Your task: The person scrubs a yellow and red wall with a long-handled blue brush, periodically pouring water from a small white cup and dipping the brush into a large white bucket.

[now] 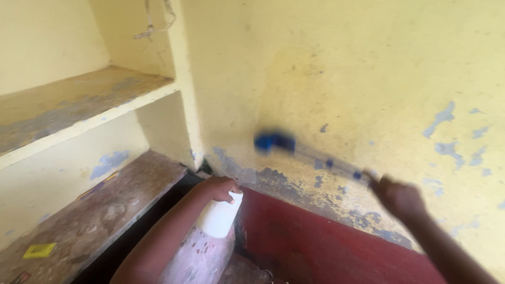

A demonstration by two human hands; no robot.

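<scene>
Against yellow wall (368,79), right hand (401,199) grips blue brush (310,153).

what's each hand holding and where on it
The right hand grips a blurred blue-headed brush by the end of its handle. The left hand holds a white bottle by its top.

Flaking matt paint, yellow wall (342,63)

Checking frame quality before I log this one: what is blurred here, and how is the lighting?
Head view: the blue-headed brush and right hand are smeared by motion blur; the left hand on the white bottle is sharper; the yellow wall and shelves are a little soft but readable; lighting is soft and even, without glare or hard shadows.
</scene>
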